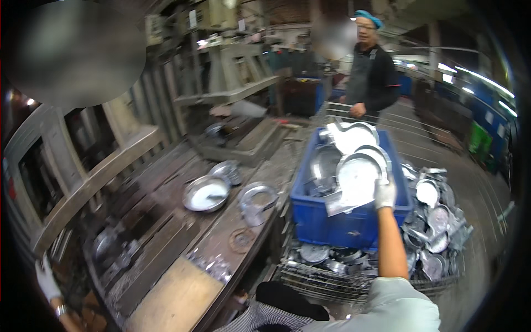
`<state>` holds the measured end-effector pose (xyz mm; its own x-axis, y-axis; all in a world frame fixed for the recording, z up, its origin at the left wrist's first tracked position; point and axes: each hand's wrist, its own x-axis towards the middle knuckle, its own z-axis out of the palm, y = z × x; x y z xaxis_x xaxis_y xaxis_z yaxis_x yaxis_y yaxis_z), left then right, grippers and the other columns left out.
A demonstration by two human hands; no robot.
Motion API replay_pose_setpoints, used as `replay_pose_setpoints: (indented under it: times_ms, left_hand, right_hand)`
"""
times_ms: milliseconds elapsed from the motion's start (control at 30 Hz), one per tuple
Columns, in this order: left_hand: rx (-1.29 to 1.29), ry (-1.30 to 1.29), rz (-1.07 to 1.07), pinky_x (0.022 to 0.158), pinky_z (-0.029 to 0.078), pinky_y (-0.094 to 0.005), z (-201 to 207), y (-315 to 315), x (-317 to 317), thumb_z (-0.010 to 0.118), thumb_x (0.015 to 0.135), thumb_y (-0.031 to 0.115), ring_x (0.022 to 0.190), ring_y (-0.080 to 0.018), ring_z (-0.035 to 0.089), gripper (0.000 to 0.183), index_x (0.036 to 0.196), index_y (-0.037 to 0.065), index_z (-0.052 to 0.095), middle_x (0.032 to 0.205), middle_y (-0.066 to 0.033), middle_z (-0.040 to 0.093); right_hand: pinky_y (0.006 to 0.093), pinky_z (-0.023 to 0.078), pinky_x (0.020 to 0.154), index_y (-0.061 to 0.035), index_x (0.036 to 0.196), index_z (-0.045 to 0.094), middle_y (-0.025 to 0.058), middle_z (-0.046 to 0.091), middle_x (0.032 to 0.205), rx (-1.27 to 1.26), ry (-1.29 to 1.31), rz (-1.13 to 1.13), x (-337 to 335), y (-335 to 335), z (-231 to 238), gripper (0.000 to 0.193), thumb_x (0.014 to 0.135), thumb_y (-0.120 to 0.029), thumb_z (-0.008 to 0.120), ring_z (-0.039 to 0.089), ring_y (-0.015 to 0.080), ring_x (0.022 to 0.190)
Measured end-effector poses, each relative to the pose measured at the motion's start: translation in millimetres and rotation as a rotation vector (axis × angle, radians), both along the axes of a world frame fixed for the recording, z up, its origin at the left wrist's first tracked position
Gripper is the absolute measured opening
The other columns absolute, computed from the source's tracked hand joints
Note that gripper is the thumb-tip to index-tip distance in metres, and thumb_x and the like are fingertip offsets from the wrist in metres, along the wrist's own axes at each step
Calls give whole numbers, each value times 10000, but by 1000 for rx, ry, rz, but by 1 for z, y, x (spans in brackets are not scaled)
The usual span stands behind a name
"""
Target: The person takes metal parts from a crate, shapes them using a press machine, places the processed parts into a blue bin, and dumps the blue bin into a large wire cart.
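Note:
My right arm reaches forward, and my white-gloved right hand (385, 193) is closed on the edge of a shiny round metal pan (359, 174) at the blue crate. More bright round metal parts lie in the blue crate (348, 224), partly hidden by that pan and by glare. Far out on the left, beside the machine's curved metal frame (91, 191), my gloved left hand (47, 279) has its fingers stretched out and shows nothing in them. A metal bowl (206, 193) with a bright whitish area inside sits on the bench, away from both hands.
A wire cart (332, 279) carries the crate and heaped metal pieces (437, 227). On the bench are metal rings (258, 199), scraps (213, 266) and a tan board (174, 296). A person (373, 72) in a blue cap stands behind the cart, near a press (238, 72).

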<state>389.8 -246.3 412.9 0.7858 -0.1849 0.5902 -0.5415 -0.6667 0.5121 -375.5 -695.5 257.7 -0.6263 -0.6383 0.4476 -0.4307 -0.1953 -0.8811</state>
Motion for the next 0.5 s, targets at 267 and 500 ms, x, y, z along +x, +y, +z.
replay_pose_setpoints:
  times_ms: [267, 500]
  left_hand:
    - [21, -53, 121, 891, 418, -380, 5, -2, -39, 544, 835, 494, 1065, -364, 539, 663, 1179, -70, 485, 1092, -271, 570]
    - [-36, -66, 85, 835, 447, -361, 9, -9, -49, 586, 826, 449, 982, -328, 589, 615, 1139, -74, 508, 1027, -260, 598]
  right_hand:
    - [205, 334, 453, -21, 1218, 494, -12, 525, 716, -131, 20, 127, -41, -44, -33, 401, 890, -244, 559, 406, 45, 530]
    - [229, 445, 728, 12, 1238, 476, 92, 560, 1076, -164, 8, 146, -55, -50, -38, 451, 908, -289, 536, 514, 105, 848]
